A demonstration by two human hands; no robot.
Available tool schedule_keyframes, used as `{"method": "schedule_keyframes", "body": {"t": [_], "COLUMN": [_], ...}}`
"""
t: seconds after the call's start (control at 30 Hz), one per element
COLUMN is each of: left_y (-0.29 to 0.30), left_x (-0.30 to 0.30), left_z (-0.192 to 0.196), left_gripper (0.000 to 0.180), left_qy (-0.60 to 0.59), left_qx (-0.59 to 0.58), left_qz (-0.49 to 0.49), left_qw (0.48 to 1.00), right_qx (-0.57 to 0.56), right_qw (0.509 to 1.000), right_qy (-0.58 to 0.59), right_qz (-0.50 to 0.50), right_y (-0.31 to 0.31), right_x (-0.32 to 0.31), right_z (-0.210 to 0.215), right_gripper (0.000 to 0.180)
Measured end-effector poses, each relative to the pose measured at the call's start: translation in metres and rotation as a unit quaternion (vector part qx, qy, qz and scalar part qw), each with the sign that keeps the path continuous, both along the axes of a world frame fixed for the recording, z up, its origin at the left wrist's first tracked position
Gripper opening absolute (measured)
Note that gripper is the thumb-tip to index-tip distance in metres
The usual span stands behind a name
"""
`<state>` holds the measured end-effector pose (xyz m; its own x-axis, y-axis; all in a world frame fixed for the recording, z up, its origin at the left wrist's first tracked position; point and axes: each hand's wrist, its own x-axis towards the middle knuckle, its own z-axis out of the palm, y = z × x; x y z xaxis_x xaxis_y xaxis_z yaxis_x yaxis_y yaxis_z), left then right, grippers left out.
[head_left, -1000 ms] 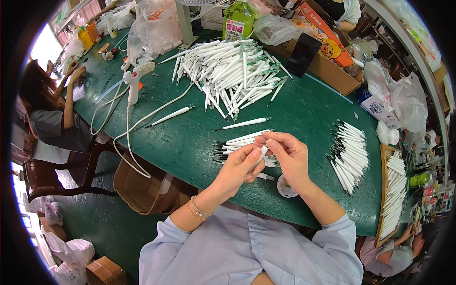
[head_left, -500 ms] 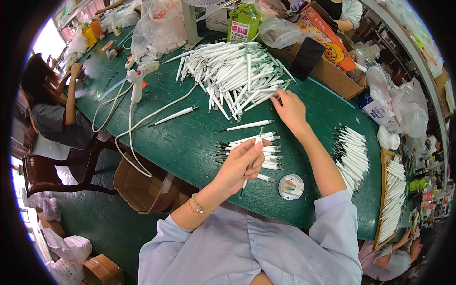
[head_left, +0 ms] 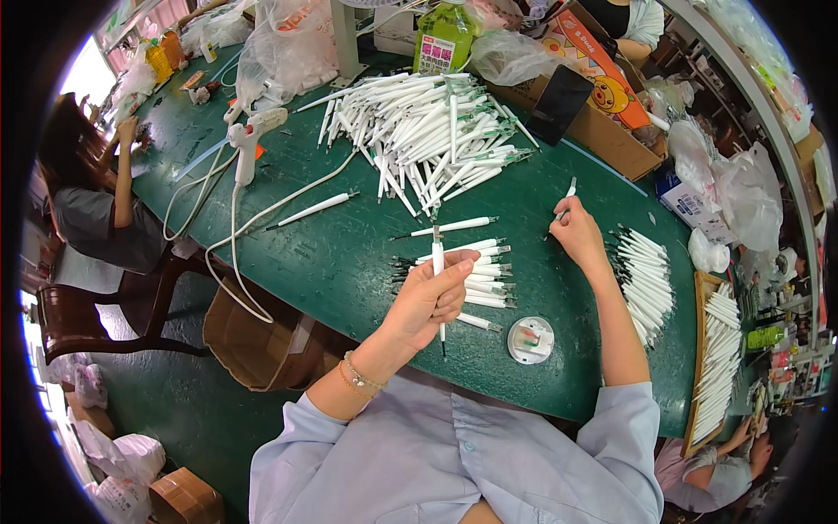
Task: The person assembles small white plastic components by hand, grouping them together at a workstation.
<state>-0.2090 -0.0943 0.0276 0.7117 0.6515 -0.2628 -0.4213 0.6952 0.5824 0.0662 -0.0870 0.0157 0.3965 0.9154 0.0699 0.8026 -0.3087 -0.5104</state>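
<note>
My left hand [head_left: 430, 299] holds a white pen [head_left: 438, 262] upright above the green table [head_left: 332, 262], its dark tip pointing down. Just beyond it lies a short row of white pens [head_left: 476, 275]. My right hand [head_left: 578, 232] is raised farther right, pinching a small white pen part [head_left: 568, 192] between its fingertips. A big loose pile of white pens [head_left: 428, 135] is spread at the back of the table. A neat row of pens with black tips [head_left: 644, 279] lies to the right of my right forearm.
A round white dish [head_left: 530, 340] sits near the front edge. A white glue gun [head_left: 248, 144] with its cable lies at the left. A cardboard box [head_left: 611, 131], a black phone [head_left: 559, 103] and plastic bags stand behind. A wooden tray of pens [head_left: 720, 358] is at the right. Another person [head_left: 87, 205] sits at the left.
My right hand went from my left hand out to the big pile, then drew back to the right with a small white part. My left hand kept its pen and turned it upright.
</note>
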Motion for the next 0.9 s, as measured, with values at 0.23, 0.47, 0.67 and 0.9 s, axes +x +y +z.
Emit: {"method": "schedule_keyframes", "body": {"t": [0.23,0.47,0.67,0.9], "left_y": [-0.004,-0.004,-0.002,-0.005], "left_x": [0.005,0.001,0.003,-0.001], "left_z": [-0.001,0.002,-0.001,0.004], "left_gripper": [0.025,0.028,0.032,0.035], "left_qy": [0.031,0.036,0.047,0.042], "left_qx": [0.013,0.010,0.045,0.072], "left_qz": [-0.011,-0.010,0.029,0.060], "left_qw": [0.999,0.999,0.997,0.995], "right_qx": [0.007,0.014,0.148,0.091], "right_qw": [0.991,1.000,0.947,0.917], "right_qy": [-0.131,0.014,0.248,0.250], "right_qz": [-0.035,-0.022,0.140,0.297], "right_y": [0.000,0.008,-0.040,-0.075], "right_x": [-0.010,0.000,-0.099,-0.137], "right_z": [-0.004,-0.002,0.030,0.032], "right_gripper": [0.027,0.023,0.019,0.016]}}
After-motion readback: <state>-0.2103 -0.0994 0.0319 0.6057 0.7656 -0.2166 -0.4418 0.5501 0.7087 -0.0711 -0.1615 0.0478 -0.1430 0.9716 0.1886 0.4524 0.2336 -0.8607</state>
